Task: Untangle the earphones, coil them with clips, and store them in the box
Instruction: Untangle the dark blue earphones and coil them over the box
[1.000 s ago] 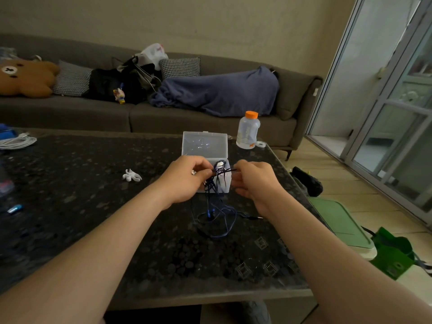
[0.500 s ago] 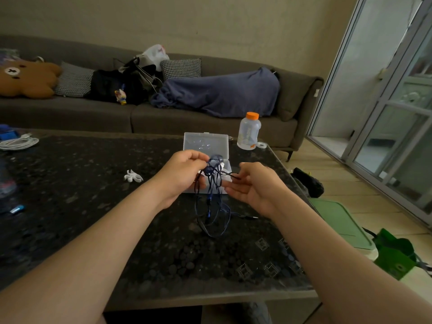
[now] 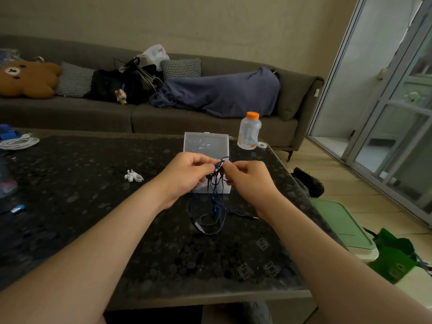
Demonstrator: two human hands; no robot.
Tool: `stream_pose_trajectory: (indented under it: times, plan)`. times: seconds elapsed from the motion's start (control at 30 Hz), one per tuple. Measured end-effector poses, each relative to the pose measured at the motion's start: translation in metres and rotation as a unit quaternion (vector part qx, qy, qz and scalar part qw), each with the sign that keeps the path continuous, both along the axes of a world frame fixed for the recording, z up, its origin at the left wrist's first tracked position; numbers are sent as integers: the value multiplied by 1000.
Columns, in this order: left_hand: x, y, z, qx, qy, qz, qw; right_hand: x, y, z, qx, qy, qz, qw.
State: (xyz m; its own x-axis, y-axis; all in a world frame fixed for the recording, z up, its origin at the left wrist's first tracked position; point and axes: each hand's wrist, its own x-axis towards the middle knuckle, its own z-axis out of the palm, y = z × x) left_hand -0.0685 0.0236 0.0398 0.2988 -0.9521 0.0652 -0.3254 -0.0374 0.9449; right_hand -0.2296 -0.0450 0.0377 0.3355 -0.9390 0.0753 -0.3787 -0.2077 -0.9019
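We log both forearms stretched forward, hands raised just above the table (image 3: 81, 195). The left hand (image 3: 187, 174) and right hand (image 3: 247, 181) sit close together, fingers curled, each pinching the top of the tangled dark-blue earphones (image 3: 216, 206). Which strand each holds we cannot tell. The cable hangs in front of the open clear box (image 3: 205, 142), its lower loops lying on the dark speckled tabletop. A white clip (image 3: 133, 177) lies to the left. An orange-capped bottle (image 3: 249, 132) stands beyond the box, and a grey sofa (image 3: 70, 113) sits behind the table.
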Motion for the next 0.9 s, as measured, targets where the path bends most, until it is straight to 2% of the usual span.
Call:
stream_pose_trajectory:
  times: [0.1, 0.27, 0.33, 0.43, 0.53, 0.57, 0.63, 0.7, 0.77, 0.9]
  plan:
    - [-3, 1, 0, -2, -20, 3, 1000, 2, -2, -3, -94, 80, -17, 992]
    - [-7, 1, -2, -16, -109, 40, 993, 6, -7, -9, -124, 125, -67, 982]
    - [-9, 1, -2, -17, -116, 48, 992, 5, -9, -10, -131, 143, -81, 978]
    - [-10, -4, 0, 2, -33, 47, 998, 5, -6, -7, -147, 199, -42, 968]
    - [-9, -5, 3, 26, 80, 50, 995, 9, -3, -2, -231, 354, 51, 905]
    - [-9, -5, 3, 29, 99, 50, 993, 11, -1, -1, -250, 370, 70, 892]
    - [-7, -4, 3, 27, 134, 43, 990, 10, 2, -1, -248, 344, 91, 901]
    - [-5, -3, 5, 17, 163, 23, 986, 9, 1, -3, -176, 242, 70, 952]
    - [-3, -3, 6, 6, 157, -4, 988, 7, 0, -2, -82, 147, 26, 985]
    - [-5, 0, 8, 2, 155, -7, 988, 6, -2, 4, 58, 7, -35, 998]
